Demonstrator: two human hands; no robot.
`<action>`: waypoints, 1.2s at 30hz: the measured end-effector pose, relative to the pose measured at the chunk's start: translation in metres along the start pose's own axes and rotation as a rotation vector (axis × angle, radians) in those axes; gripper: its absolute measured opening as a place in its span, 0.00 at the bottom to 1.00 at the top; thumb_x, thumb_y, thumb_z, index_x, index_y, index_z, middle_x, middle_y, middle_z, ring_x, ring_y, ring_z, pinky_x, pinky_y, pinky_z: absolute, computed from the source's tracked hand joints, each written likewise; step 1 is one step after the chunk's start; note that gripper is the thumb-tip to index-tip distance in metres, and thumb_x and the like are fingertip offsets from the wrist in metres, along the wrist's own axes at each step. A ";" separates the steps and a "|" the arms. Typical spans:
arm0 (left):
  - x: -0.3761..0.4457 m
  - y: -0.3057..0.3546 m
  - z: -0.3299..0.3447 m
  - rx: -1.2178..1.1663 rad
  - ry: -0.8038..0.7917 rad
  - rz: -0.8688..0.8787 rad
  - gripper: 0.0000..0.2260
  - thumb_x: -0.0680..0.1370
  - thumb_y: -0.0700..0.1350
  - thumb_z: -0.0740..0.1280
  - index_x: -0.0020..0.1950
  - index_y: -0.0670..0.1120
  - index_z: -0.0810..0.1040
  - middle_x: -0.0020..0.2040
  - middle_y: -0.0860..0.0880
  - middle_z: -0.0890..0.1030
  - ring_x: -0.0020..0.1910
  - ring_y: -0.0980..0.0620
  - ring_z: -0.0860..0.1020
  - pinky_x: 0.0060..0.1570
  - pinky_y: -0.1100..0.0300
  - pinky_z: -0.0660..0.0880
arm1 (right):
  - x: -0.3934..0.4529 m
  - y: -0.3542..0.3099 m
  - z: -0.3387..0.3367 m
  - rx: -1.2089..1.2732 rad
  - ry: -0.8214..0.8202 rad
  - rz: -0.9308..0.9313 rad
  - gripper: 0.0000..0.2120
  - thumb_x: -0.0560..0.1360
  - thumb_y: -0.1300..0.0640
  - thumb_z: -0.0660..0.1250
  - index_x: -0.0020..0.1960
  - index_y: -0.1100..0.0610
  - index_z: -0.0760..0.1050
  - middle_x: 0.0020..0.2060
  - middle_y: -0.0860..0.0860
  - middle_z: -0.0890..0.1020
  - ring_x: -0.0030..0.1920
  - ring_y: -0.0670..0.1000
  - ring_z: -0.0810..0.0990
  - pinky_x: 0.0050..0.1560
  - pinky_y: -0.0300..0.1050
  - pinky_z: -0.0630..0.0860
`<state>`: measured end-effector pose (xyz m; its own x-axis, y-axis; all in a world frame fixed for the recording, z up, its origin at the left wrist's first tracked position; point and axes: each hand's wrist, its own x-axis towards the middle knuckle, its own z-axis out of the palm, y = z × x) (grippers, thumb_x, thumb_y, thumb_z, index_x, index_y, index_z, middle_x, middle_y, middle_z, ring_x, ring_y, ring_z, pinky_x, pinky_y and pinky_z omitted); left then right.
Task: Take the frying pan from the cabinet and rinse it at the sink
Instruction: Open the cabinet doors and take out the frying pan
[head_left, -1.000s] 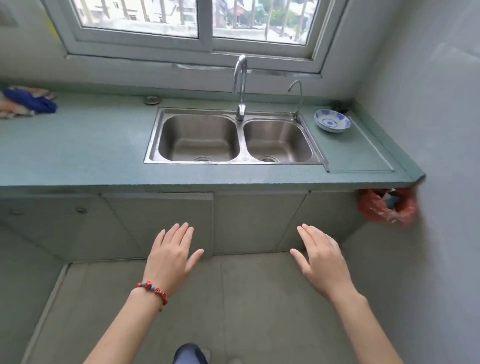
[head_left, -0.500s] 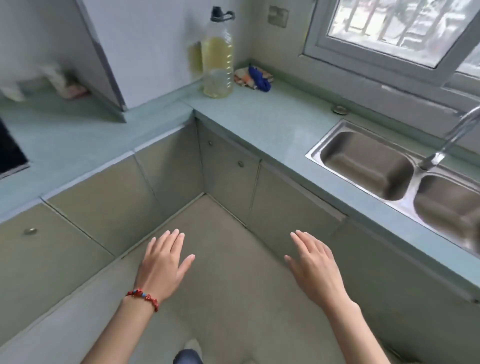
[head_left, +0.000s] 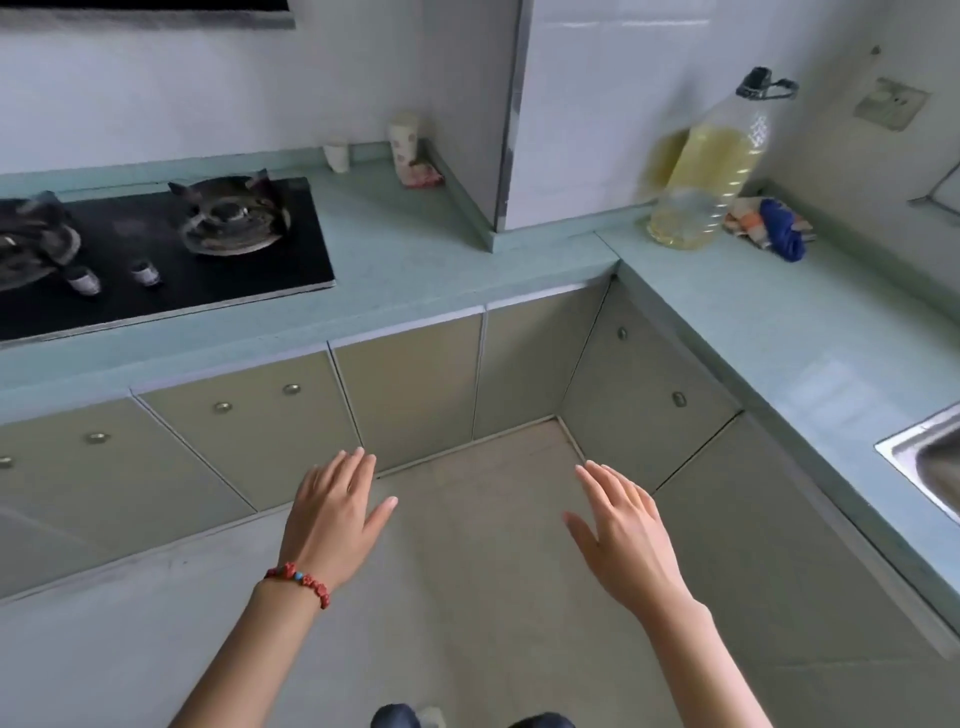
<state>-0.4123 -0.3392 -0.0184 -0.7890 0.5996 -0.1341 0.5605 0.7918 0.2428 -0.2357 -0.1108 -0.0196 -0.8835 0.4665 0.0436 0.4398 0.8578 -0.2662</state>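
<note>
No frying pan is in view. Beige cabinet doors (head_left: 249, 415) with round metal knobs run under the pale green counter (head_left: 415, 249), all closed, and continue round the corner on the right (head_left: 644, 384). Only a corner of the steel sink (head_left: 930, 457) shows at the right edge. My left hand (head_left: 332, 514), with a red bead bracelet at the wrist, hovers palm down with fingers straight, holding nothing, just in front of the cabinet doors. My right hand (head_left: 618, 530) hovers the same way over the floor, empty.
A black gas hob (head_left: 171, 244) with two burners sits on the left counter. A big bottle of yellow oil (head_left: 706, 166) and a blue and orange cloth (head_left: 774, 228) stand in the right corner. Cups (head_left: 405, 140) are by the back wall. A white pillar (head_left: 571, 114) divides the counters.
My view has swung left from the sink to the corner and the hob. Both hands stay open, held out in front of me.
</note>
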 end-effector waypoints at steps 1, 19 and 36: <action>0.002 -0.010 -0.002 -0.002 0.004 -0.022 0.41 0.76 0.63 0.36 0.56 0.34 0.77 0.55 0.35 0.81 0.54 0.36 0.79 0.53 0.42 0.75 | 0.010 -0.008 0.004 0.000 -0.015 -0.017 0.24 0.76 0.49 0.62 0.69 0.59 0.65 0.69 0.55 0.69 0.71 0.55 0.65 0.70 0.49 0.60; 0.151 -0.009 0.008 -0.043 0.026 -0.181 0.41 0.75 0.63 0.35 0.58 0.36 0.77 0.58 0.37 0.80 0.57 0.38 0.78 0.55 0.41 0.73 | 0.209 0.024 0.034 -0.008 -0.148 -0.153 0.25 0.77 0.47 0.59 0.71 0.57 0.63 0.71 0.54 0.67 0.72 0.54 0.63 0.71 0.47 0.58; 0.371 0.081 0.078 -0.051 0.028 -0.139 0.29 0.76 0.58 0.49 0.58 0.36 0.76 0.59 0.37 0.79 0.57 0.39 0.78 0.56 0.44 0.75 | 0.431 0.127 0.101 0.145 -0.391 -0.255 0.24 0.78 0.52 0.58 0.71 0.57 0.61 0.71 0.53 0.66 0.72 0.53 0.61 0.69 0.45 0.56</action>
<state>-0.6396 -0.0435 -0.1238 -0.8651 0.4806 -0.1436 0.4322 0.8595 0.2727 -0.5771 0.1772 -0.1318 -0.9669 0.1052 -0.2325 0.1985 0.8823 -0.4267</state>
